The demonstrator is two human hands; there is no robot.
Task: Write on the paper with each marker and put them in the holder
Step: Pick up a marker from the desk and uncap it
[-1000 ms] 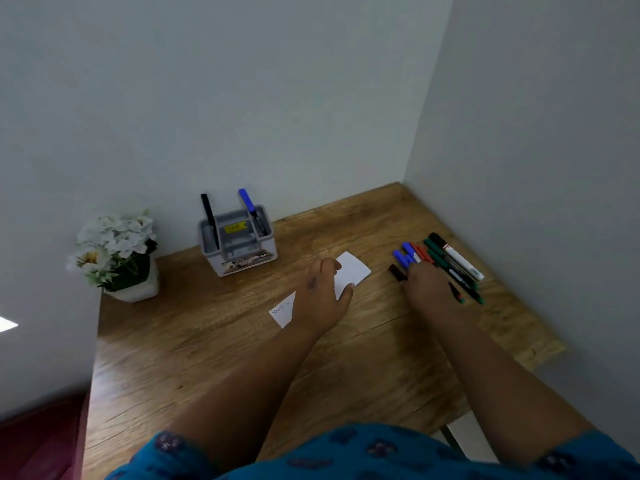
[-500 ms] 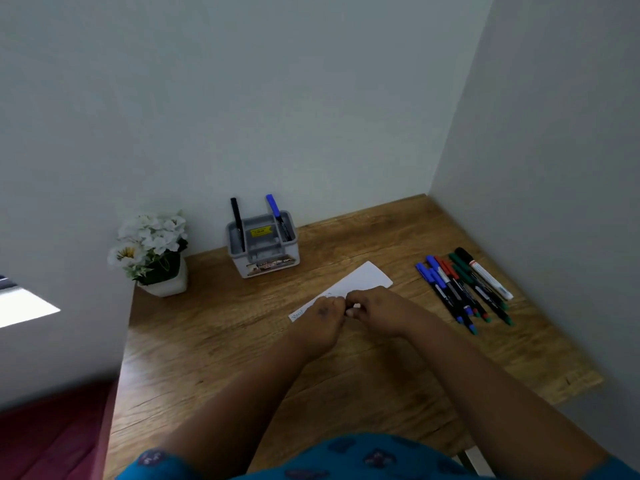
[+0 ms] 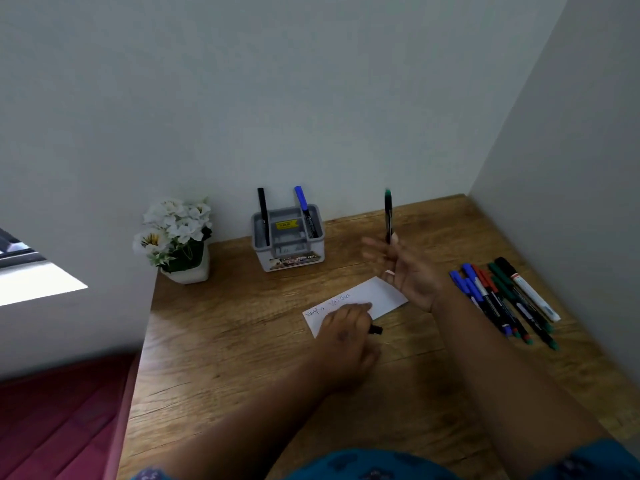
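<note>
A white slip of paper (image 3: 379, 296) with handwriting lies on the wooden desk (image 3: 242, 341). My left hand (image 3: 343, 332) rests on its near end, fingers closed on a black marker cap (image 3: 375, 329). Above the paper's right end, my right hand (image 3: 410, 271) holds a black marker with a green end (image 3: 388, 213) upright. The grey holder (image 3: 289, 251) stands at the back by the wall, with a black marker (image 3: 263, 214) and a blue marker (image 3: 304, 211) standing in it. Several loose markers (image 3: 502, 299) lie in a row at the right.
A white pot of white flowers (image 3: 175, 237) sits at the desk's back left corner. Walls close in behind and to the right. The desk's left edge drops to a dark red floor (image 3: 62, 424).
My right hand left the marker row, met the left hand over the paper, then rose with an uncapped marker. The cap stayed in my left hand. The camera tilted up and left.
</note>
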